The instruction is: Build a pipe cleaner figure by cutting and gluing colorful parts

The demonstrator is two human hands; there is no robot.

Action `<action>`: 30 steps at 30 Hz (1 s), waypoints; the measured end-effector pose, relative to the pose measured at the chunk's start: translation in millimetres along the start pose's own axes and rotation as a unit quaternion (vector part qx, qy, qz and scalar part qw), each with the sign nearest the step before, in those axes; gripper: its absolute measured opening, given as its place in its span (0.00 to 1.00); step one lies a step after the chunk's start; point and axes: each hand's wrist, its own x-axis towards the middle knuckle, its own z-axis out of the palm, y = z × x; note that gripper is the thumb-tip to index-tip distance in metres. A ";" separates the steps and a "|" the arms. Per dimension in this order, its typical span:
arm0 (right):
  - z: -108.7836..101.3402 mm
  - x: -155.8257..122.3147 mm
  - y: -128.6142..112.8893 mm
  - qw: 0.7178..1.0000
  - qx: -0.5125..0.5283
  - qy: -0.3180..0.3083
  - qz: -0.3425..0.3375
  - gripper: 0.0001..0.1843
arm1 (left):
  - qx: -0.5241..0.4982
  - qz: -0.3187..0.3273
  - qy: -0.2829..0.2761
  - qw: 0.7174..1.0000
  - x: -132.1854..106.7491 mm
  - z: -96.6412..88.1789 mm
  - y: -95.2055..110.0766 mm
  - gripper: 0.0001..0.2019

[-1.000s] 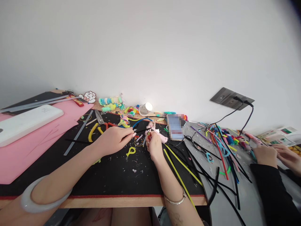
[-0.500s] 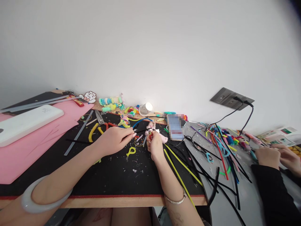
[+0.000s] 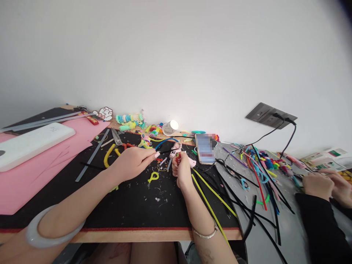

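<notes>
My left hand [image 3: 133, 161] rests on the black mat [image 3: 132, 205], its fingertips pinched on the end of a thin black pipe cleaner [image 3: 164, 151] that runs to the right. A few centimetres away, my right hand [image 3: 183, 169] is closed around a small red object [image 3: 177, 157] held upright; it looks like a lighter. A small pink fuzzy figure [image 3: 176, 146] and a pink tool [image 3: 190, 161] lie just behind my right hand. A yellow loop of pipe cleaner [image 3: 153, 177] lies on the mat between my wrists.
Scissors [image 3: 116, 137] and yellow-handled pliers [image 3: 109, 152] lie left of my hands, beyond them pink paper [image 3: 41, 165] and a white box [image 3: 30, 142]. A phone [image 3: 205, 148] stands behind. Several loose pipe cleaners [image 3: 258, 176] spread to the right, where another person's hands [image 3: 328, 183] work.
My right hand has tilted the red object more upright and shifted slightly right. The other person's hands have drifted a little to the right. My left hand has barely moved.
</notes>
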 end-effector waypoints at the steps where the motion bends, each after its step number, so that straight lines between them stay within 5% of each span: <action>1: -0.1 -0.3 -0.3 1.000 0.012 0.000 0.006 0.23 | 0.003 -0.010 -0.001 1.000 0.2 -0.6 0.0 0.17; 15: -2.3 1.4 1.8 0.999 0.045 0.003 0.006 0.28 | -0.002 -0.056 0.043 0.998 3.2 -1.7 -0.5 0.16; 30: -1.6 0.7 0.1 0.998 0.055 0.008 0.009 0.27 | -0.224 -0.145 0.049 0.963 3.8 4.1 -4.7 0.20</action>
